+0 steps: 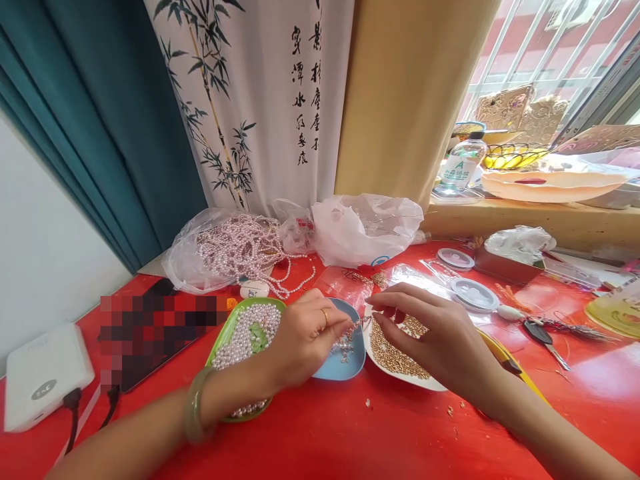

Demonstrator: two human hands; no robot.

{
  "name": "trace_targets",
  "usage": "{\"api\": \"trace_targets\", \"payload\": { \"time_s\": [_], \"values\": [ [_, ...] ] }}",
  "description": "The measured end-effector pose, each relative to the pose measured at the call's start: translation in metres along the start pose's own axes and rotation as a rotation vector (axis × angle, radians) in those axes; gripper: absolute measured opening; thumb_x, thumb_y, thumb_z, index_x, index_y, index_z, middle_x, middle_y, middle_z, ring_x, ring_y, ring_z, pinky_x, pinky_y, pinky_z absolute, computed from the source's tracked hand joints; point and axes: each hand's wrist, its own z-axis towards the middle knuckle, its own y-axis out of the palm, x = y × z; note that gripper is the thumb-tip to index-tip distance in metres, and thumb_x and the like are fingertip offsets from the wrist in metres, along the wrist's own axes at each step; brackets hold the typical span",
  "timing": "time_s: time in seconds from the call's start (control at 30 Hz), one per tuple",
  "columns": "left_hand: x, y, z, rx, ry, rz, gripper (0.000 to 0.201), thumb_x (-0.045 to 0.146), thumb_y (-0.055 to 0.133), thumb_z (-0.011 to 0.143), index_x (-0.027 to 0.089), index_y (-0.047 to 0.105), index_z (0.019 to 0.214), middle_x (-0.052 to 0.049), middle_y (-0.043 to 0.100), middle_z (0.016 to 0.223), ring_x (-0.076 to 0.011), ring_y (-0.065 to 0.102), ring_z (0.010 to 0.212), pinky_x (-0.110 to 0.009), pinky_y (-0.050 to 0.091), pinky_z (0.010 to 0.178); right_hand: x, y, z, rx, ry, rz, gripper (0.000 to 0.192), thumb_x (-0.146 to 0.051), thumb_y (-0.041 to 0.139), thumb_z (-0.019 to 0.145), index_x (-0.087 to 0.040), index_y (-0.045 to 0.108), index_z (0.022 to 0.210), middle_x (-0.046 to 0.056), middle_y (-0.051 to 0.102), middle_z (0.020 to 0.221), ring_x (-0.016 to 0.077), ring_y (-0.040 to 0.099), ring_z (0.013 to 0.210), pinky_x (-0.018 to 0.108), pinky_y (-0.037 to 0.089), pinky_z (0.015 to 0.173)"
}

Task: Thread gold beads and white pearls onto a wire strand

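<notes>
Three shallow dishes sit side by side near the front edge of your red desk (350, 440), close enough that either hand reaches any of them without stretching. The green dish (227, 333) on the left is heaped with pale pearl beads, the blue dish (340, 367) in the middle holds a few small silvery fittings, and the white dish (390, 363) on the right carries a layer of tiny gold beads.

Your left hand (305, 337) hovers over the blue dish with thumb and forefinger pressed together on a short beaded piece (353, 331), which hangs between your two hands, so anything that slips would likely fall into a dish rather than onto the desk. Your right hand (440, 337) is above the white dish, its fingers loosely curled; thumb and forefinger seem to pinch toward the other end of the piece, though I cannot tell for certain what they grip.

Toward the back edge, by the curtain, a clear bag of strung pearls (235, 250) lies open, likely the supply for the green dish. A white plastic bag (365, 227) is just beside it. A power bank (43, 377) rests at the left edge, well apart from the beads, and keys (543, 333) lie to the right.
</notes>
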Motion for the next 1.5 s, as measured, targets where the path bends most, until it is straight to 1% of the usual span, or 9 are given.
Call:
{"api": "trace_targets", "payload": {
  "time_s": [0.2,0.4,0.57,0.7,0.87,1.03,1.2,1.4,1.5],
  "values": [
    [-0.001,0.001,-0.002,0.036,0.054,0.067,0.021,0.021,0.045,0.079,0.016,0.064,0.071,-0.002,0.056,0.057,-0.0122,0.042,0.060,-0.026,0.037,0.057,-0.001,-0.003,-0.003,-0.003,-0.198,-0.192,0.013,-0.015,0.047,0.076,-0.016,0.060,0.079,0.006,0.061,0.073,0.0141,0.055,0.065,0.026,0.045,0.058],
    [-0.003,0.003,-0.002,0.063,0.173,0.158,0.019,0.017,0.047,0.077,0.014,0.064,0.070,-0.003,0.055,0.056,-0.0126,0.039,0.060,-0.025,0.036,0.056,-0.002,-0.007,-0.003,-0.142,-0.191,-0.295,0.021,-0.016,0.041,0.080,-0.016,0.060,0.072,0.005,0.059,0.066,0.0130,0.054,0.061,0.024,0.043,0.055],
    [-0.003,0.004,-0.003,0.012,0.209,0.234,0.023,0.017,0.044,0.078,0.012,0.061,0.062,-0.003,0.052,0.053,-0.0116,0.036,0.056,-0.026,0.034,0.056,0.000,0.001,-0.005,-0.105,-0.181,-0.339,0.021,-0.013,0.041,0.076,-0.016,0.058,0.064,0.003,0.057,0.059,0.0112,0.051,0.054,0.022,0.040,0.051],
    [0.000,0.004,-0.004,-0.014,0.267,0.281,0.028,0.015,0.041,0.078,0.012,0.058,0.056,-0.002,0.048,0.051,-0.0112,0.033,0.053,-0.026,0.033,0.053,0.000,0.011,-0.007,0.019,-0.099,-0.336,0.016,-0.011,0.044,0.068,-0.016,0.056,0.060,0.001,0.056,0.057,0.0104,0.048,0.051,0.021,0.037,0.048],
    [0.003,-0.001,-0.002,-0.050,0.328,0.263,0.027,0.013,0.040,0.077,0.011,0.059,0.058,-0.003,0.048,0.049,-0.0120,0.034,0.055,-0.025,0.033,0.051,-0.004,0.014,-0.005,-0.010,0.244,-0.099,0.009,-0.013,0.047,0.063,-0.018,0.053,0.058,-0.002,0.055,0.053,0.0090,0.046,0.045,0.019,0.036,0.044],
    [-0.001,-0.001,-0.001,-0.050,0.240,0.182,0.022,0.014,0.043,0.077,0.013,0.061,0.064,-0.003,0.056,0.055,-0.0121,0.041,0.058,-0.026,0.038,0.057,-0.001,0.012,-0.004,-0.063,0.366,0.012,0.010,-0.016,0.047,0.066,-0.019,0.056,0.061,-0.002,0.056,0.052,0.0097,0.047,0.047,0.020,0.039,0.046],
    [-0.001,0.002,-0.001,-0.013,0.071,0.091,0.020,0.021,0.051,0.073,0.015,0.062,0.088,-0.003,0.061,0.066,-0.0121,0.049,0.061,-0.026,0.044,0.059,0.001,0.013,-0.005,-0.040,0.329,-0.003,0.010,-0.016,0.049,0.067,-0.019,0.057,0.063,-0.001,0.058,0.056,0.0099,0.049,0.049,0.020,0.040,0.048],
    [0.003,0.003,-0.001,-0.017,-0.092,-0.077,0.024,0.021,0.054,0.069,0.016,0.063,0.091,-0.004,0.061,0.070,-0.0102,0.054,0.058,-0.024,0.048,0.057,-0.001,0.013,-0.006,-0.008,0.307,-0.034,0.010,-0.016,0.049,0.067,-0.019,0.058,0.063,-0.001,0.057,0.056,0.0098,0.048,0.048,0.020,0.040,0.048],
    [-0.001,0.003,0.000,-0.027,-0.115,-0.129,0.019,0.023,0.052,0.074,0.017,0.064,0.087,-0.004,0.063,0.071,-0.0106,0.056,0.062,-0.023,0.047,0.058,-0.001,0.012,-0.006,-0.007,0.288,-0.044,0.011,-0.016,0.049,0.069,-0.019,0.058,0.063,0.000,0.058,0.057,0.0101,0.049,0.049,0.021,0.041,0.049]
  ]
}}
